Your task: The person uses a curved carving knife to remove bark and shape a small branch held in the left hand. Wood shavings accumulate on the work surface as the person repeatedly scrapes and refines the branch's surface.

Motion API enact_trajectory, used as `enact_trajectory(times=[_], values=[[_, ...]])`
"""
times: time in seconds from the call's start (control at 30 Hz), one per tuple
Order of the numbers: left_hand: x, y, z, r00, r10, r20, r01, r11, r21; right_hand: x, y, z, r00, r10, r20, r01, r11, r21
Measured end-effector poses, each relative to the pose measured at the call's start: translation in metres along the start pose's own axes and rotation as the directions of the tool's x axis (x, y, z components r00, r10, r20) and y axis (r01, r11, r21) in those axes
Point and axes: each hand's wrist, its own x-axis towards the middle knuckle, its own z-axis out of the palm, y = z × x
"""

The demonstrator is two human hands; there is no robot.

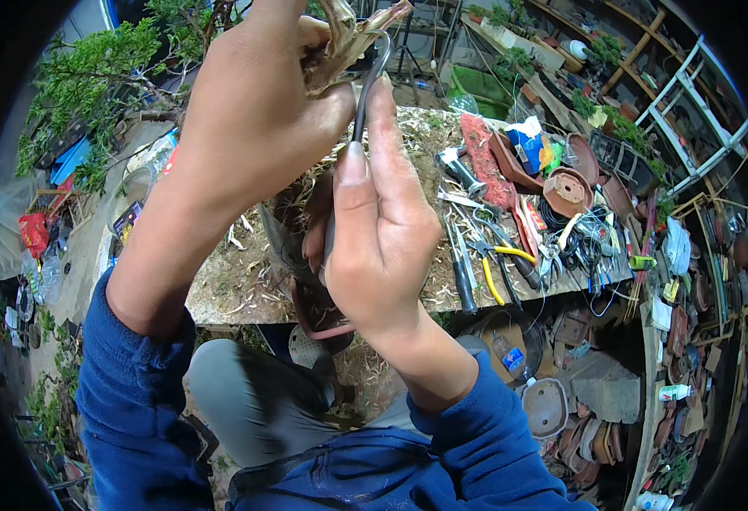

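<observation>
My left hand (250, 106) grips a pale, stripped piece of tree trunk (346, 49) at the top of the view; its fingers are partly hidden behind the wood. In my right hand (382, 238) is a hooked carving tool (363, 104), with thumb and forefinger pressed along its dark shaft. The tool's curved metal tip lies against or very close to the wood. Its handle is mostly hidden in my palm. Under both hands is a worktable (233, 294) strewn with wood shavings.
On the table's right lie yellow-handled pliers (491, 271), a dark-handled tool (463, 285), a red cloth (486, 162) and brown pots (568, 191). Green conifer foliage (101, 68) spreads at the left. A pale metal ladder (689, 111) leans at the far right. Pots are stacked below.
</observation>
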Motion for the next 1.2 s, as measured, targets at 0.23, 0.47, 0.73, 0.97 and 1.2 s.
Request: enact_trajectory(times=[0.23, 0.47, 0.73, 0.97, 1.2], values=[[0.003, 0.007, 0.014, 0.979, 0.005, -0.203, -0.005, 1.000, 0.000, 0.006, 0.009, 0.011, 0.989, -0.107, -0.102, 0.101, 0.993, -0.067], [0.010, -0.003, 0.018, 0.959, 0.096, -0.266, -0.081, 0.994, 0.068, 0.006, 0.006, 0.020, 0.973, -0.220, -0.074, 0.193, 0.943, -0.271], [0.012, 0.000, 0.016, 0.963, 0.070, -0.260, -0.059, 0.997, 0.051, 0.000, -0.008, 0.011, 0.995, -0.097, 0.005, 0.096, 0.965, -0.246], [0.011, -0.007, 0.022, 0.955, 0.132, -0.266, -0.109, 0.989, 0.102, -0.002, -0.015, -0.010, 0.997, 0.034, 0.074, -0.023, 0.990, -0.139], [0.004, -0.023, 0.022, 0.932, 0.254, -0.258, -0.246, 0.967, 0.064, -0.010, -0.006, -0.011, 0.996, 0.036, 0.086, -0.032, 0.998, -0.050]])
